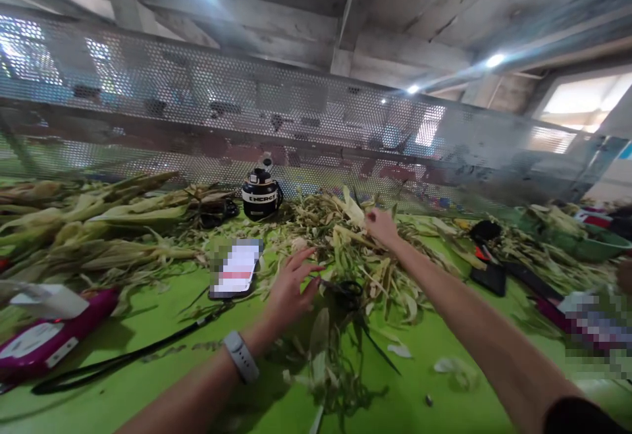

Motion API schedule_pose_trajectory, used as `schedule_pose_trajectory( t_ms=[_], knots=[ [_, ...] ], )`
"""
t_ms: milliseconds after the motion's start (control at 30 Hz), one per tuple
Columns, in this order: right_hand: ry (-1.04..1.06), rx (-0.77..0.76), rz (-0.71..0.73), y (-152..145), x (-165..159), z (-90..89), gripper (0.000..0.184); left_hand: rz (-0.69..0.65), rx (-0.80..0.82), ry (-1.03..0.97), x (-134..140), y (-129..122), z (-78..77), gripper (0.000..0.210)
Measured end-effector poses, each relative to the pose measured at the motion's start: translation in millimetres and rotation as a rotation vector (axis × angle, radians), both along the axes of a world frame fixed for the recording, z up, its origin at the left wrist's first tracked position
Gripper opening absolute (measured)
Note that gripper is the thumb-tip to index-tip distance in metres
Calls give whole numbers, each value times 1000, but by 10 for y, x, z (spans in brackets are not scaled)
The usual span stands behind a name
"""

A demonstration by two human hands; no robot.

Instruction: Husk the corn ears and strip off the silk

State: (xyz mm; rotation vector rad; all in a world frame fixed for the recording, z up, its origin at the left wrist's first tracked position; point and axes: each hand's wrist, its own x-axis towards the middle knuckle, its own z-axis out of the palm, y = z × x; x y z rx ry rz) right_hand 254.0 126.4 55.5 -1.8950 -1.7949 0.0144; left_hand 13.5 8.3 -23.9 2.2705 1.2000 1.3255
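Splayed left hand (291,287) hovers over limp papery corn husks (345,269) (green tabletop (148,388)); right hand (381,226) pinches one husk.

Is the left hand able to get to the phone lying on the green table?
Probably yes. The left hand hovers open just right of the phone, with only loose corn husks and bare green table between them.

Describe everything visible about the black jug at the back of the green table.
The black jug stands upright at the far edge of the green table, against the perforated metal screen. It is squat and rounded, looks plastic, with white bands and lettering, a pale lid or spout and a side handle. Corn husks lie beside it; neither hand touches it.
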Motion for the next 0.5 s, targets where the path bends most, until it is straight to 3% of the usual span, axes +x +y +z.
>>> schedule_pose_trajectory(
  t_ms=[200, 333, 500],
  knots=[
    [-12, 1, -138, 519, 38, -122, 32, -11, 68, 14, -37, 24, -11, 23],
    [29, 3, -178, 671, 31, -202, 20, -10, 114, 57, -36, 26, -28, 24],
    [138, 160, -219, 667, 204, -36, 22, -15, 179, 61, -33, 23, -13, 23]
  ],
)
